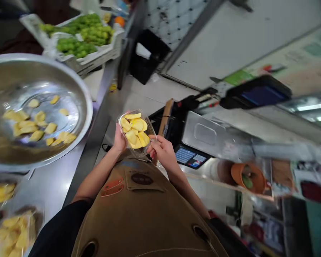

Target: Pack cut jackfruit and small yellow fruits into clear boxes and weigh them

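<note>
Just in front of my apron, both hands hold a clear plastic container of yellow fruit pieces. My left hand wraps around its left side, the fingers mostly hidden beneath. My right hand grips the right edge between thumb and fingers. To the left, a large metal bowl stands on a metal counter with several more yellow pieces in its bottom. The exact kind of fruit is not certain.
More packed yellow fruit lies at lower left. White crates with green grapes stand behind the bowl. On the right are a weighing scale, a dark handheld device and an orange pot.
</note>
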Demonstrator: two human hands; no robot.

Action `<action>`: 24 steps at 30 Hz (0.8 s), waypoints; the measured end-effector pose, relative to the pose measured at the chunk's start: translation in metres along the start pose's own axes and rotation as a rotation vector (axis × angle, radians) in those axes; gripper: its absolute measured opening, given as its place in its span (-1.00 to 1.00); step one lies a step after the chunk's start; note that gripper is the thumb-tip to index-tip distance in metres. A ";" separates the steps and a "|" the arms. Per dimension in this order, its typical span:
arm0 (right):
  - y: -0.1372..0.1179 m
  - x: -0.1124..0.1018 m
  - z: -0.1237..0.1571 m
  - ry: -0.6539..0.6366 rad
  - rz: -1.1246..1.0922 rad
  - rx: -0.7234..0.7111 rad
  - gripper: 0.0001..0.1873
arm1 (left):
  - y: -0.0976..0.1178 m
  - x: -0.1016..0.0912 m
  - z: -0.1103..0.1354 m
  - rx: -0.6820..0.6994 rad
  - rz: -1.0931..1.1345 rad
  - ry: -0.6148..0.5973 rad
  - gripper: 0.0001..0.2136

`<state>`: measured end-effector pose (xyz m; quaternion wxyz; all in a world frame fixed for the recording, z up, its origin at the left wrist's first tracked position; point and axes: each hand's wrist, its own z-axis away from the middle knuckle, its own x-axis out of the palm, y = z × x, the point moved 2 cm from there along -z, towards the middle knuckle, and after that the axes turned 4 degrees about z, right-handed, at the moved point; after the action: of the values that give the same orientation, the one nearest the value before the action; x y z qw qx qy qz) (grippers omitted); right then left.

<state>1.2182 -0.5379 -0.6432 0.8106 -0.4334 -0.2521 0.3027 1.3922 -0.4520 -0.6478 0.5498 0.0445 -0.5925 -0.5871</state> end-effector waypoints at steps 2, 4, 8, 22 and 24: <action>0.031 -0.062 -0.001 0.311 -0.115 0.071 -0.56 | -0.063 0.015 -0.018 -0.193 -0.076 -0.079 -0.49; 0.059 -0.130 0.001 0.643 -0.216 0.102 -0.66 | -0.123 0.029 -0.021 -0.359 -0.134 -0.176 -0.56; 0.093 -0.259 0.007 1.113 -0.368 0.060 -0.81 | -0.208 0.038 -0.002 -0.565 -0.234 -0.374 -0.43; 0.151 -0.406 0.084 1.247 -0.573 -0.006 -0.66 | -0.306 0.038 0.001 -0.465 -0.272 -0.238 -0.56; 0.154 -0.416 0.092 1.247 -0.570 -0.006 -0.64 | -0.313 0.044 0.001 -0.458 -0.255 -0.226 -0.57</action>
<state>0.8277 -0.7144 -0.7898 0.8510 -0.4458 0.1565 -0.2294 1.1888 -0.5779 -0.8547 0.3977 -0.0722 -0.4916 -0.7714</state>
